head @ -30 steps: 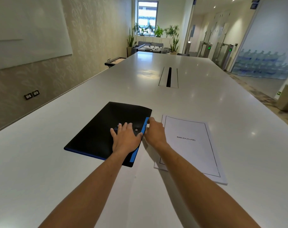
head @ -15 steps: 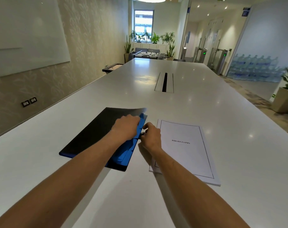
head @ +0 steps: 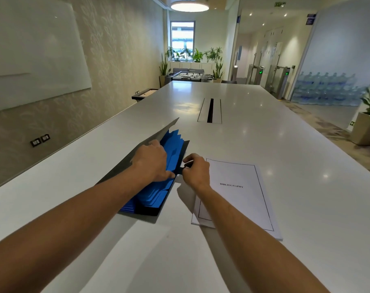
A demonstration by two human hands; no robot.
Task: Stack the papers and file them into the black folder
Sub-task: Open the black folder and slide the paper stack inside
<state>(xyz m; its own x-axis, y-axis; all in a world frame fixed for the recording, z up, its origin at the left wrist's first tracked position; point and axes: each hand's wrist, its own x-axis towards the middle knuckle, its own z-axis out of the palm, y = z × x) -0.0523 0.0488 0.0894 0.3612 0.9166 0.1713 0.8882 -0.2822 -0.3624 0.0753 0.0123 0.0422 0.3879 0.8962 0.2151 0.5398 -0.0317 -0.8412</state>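
Observation:
The black folder [head: 156, 210] lies on the white table, its top cover [head: 158, 134] lifted up to the left. Several blue dividers [head: 173, 149] fan out inside it. My left hand [head: 153, 162] holds the raised cover, fingers reaching among the blue dividers. My right hand [head: 195, 170] pinches a small black tab at the folder's right edge. To the right lies a stack of white papers [head: 239, 193], its top sheet headed BIBLIOGRAPHY; my right forearm covers its near left corner.
The long white table [head: 285, 166] stretches ahead, with a cable slot [head: 210, 111] in its middle. A wall with a whiteboard runs along the left. Plants and a potted planter [head: 368, 130] stand to the right, off the table.
The folder was shut flat a second ago; my left hand has lifted its cover up and left, baring the blue dividers. My right hand stayed at the folder's right edge.

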